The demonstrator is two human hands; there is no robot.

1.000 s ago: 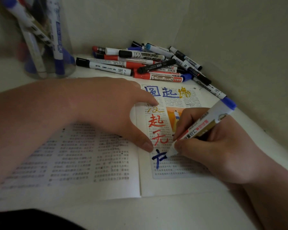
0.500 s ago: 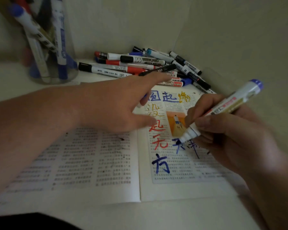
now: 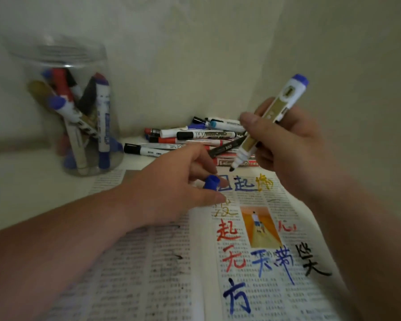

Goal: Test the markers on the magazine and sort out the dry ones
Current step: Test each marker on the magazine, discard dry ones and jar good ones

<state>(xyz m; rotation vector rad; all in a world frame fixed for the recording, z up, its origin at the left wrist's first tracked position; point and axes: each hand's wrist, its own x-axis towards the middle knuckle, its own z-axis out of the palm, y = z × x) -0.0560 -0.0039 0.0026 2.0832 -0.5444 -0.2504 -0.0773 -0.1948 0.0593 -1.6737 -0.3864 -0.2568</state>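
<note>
Head view: right hand [image 3: 287, 144] grips uncapped marker [image 3: 278, 107] above magazine [image 3: 137, 274]; left hand [image 3: 167, 198] pinches blue cap [image 3: 211, 183].

The marker [image 3: 271, 117] on the right is showing a white body, gold label and blue end. The cap [image 3: 211, 183] is showing blue. The magazine [image 3: 148, 274] is carrying grey print, an orange picture and red, blue, gold and black strokes.

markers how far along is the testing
Done: blue, red, gold and black test strokes on the magazine; several markers stand in the jar. In hand: right hand holds an uncapped marker, left hand pinches a blue cap. Left: probably the pile behind the magazine.
</note>
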